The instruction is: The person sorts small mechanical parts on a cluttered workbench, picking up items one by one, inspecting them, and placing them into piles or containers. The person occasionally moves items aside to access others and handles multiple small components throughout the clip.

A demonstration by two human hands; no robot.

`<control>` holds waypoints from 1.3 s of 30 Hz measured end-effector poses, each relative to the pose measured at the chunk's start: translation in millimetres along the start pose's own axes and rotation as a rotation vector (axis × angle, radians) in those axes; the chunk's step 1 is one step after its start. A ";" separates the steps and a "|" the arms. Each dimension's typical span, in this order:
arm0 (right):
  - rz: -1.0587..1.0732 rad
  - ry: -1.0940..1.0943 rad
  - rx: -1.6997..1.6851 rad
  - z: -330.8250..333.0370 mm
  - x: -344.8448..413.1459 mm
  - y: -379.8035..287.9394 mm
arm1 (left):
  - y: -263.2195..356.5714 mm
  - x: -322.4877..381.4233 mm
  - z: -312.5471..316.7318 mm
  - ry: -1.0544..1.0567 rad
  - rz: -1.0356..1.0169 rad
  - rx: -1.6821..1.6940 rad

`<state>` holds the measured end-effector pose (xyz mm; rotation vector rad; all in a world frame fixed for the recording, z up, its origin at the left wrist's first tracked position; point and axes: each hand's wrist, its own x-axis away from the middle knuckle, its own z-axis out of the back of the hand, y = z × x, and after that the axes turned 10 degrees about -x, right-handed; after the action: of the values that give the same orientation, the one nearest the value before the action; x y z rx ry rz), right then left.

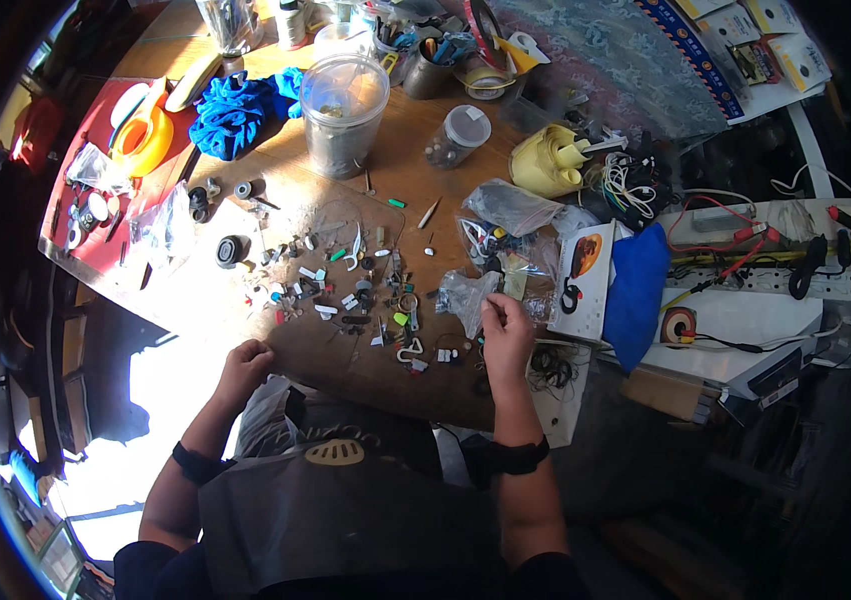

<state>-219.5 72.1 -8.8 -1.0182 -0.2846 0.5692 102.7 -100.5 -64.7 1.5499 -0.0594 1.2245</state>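
Observation:
My right hand [508,337] pinches the edge of a small clear plastic bag [468,298] at the right of the wooden table [320,360]. My left hand [247,366] rests at the table's front edge with its fingers curled; whether anything small is between them is hidden. Between the hands lie many small loose parts, among them a green piece [400,319], a white carabiner-shaped clip [410,349] and a metal ring [407,302]. Farther back are a white curved piece [355,249] and a black round knob [229,251].
A lidded clear plastic tub [343,120] and a smaller jar [459,136] stand farther back. Blue cloth [226,124] and an orange tape dispenser [144,139] are at left. Filled plastic bags [508,206], a white box [581,281] and cables [624,184] crowd the right.

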 end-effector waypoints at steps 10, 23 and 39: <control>0.129 0.035 0.039 1.6 1.9 -8.8 | -8.2 -0.3 6.1 0.019 0.026 0.008; 0.097 -0.450 0.282 -70.6 48.4 23.5 | -9.1 -0.7 9.2 0.012 -0.001 0.042; 0.068 -0.416 0.391 -69.1 47.8 32.0 | -10.0 2.1 17.0 0.011 0.029 0.089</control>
<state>-157.3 62.4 -73.1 -0.5271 -0.4848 0.8617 120.7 -108.1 -67.8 1.6242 -0.0200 1.2732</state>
